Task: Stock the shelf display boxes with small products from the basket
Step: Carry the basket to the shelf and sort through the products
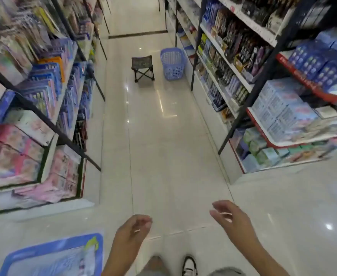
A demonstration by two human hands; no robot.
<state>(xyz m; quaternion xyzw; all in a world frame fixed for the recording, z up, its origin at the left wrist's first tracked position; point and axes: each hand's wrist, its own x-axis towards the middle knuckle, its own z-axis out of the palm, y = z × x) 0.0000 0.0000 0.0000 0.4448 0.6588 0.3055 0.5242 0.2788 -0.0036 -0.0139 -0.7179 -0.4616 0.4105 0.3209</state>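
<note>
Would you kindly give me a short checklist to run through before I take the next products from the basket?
1. Free left hand: ok, it holds nothing.
2. Free right hand: ok, fingers spread, empty.
3. Reach to the near basket: ok, it looks close, low beside the left hand.
4. Stock in that basket: cannot tell, the contents are blurred.
5. Unobstructed aisle: not ok, a stool and a second basket stand on the floor ahead.
6. Room in the boxes on the shelves: cannot tell, too blurred.
</note>
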